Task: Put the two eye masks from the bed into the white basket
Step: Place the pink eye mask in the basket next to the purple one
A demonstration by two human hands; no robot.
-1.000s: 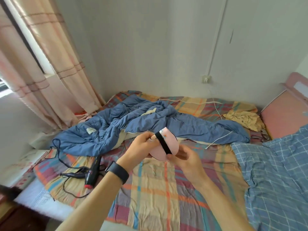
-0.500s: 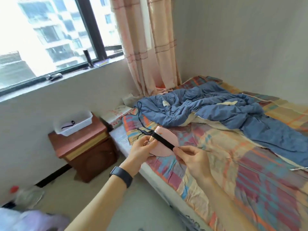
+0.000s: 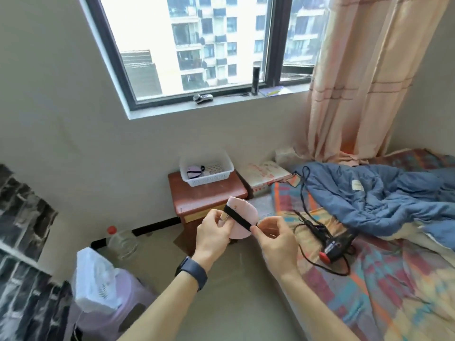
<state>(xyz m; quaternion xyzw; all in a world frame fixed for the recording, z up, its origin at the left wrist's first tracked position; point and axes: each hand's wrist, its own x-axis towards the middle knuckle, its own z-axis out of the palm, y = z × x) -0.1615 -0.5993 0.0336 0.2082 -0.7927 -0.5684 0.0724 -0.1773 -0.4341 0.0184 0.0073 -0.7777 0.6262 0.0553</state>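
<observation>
A pink eye mask (image 3: 242,217) with a black strap is held folded between both hands in mid-air, over the floor in front of the nightstand. My left hand (image 3: 213,232) pinches its left end and my right hand (image 3: 275,236) pinches the strap's right end. The white basket (image 3: 206,170) sits on a red-brown nightstand (image 3: 209,193) under the window, beyond the hands. Inside it lies a second pale eye mask (image 3: 194,170) with a black strap.
The bed (image 3: 384,274) with a plaid sheet is at the right, carrying a blue quilt (image 3: 384,195) and a black hair dryer (image 3: 337,244) with its cord. A plastic bottle (image 3: 120,242) and a lilac stool with a white bag (image 3: 98,289) stand on the floor at the left.
My view has swung left from the bed to the window wall and nightstand. Both hands keep hold of the pink mask, now nearer the basket.
</observation>
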